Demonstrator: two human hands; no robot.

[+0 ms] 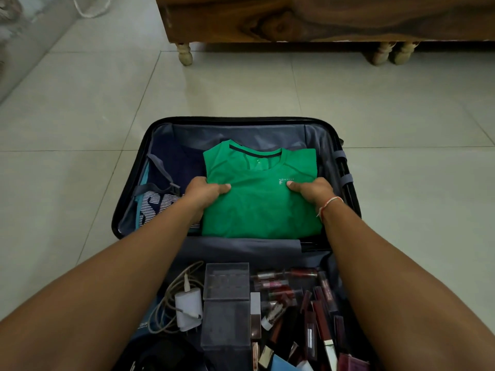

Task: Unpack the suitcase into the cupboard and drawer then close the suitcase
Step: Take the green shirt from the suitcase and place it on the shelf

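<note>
An open black hard-shell suitcase (pixel 128 183) with grey lining lies on the pale tiled floor (pixel 80 129). In its far half sits a folded green T-shirt (pixel 259 207). The left hand (pixel 203 192) grips the shirt's left edge and the right hand (pixel 312 192) its right edge, thumbs on top; the fingers curl under the cloth and are hidden. Left of the shirt, a dark navy garment (pixel 176 164) and a striped printed top (pixel 152 207) are partly covered by the left forearm. In the suitcase's near half lie a white charger with coiled cable (pixel 188 307), clear plastic boxes (pixel 226 282) and what seem to be lipsticks (pixel 324 290), cut off by the frame. Beyond the suitcase stands a brown wooden cabinet on turned legs (pixel 294 20), its top out of view.
</note>
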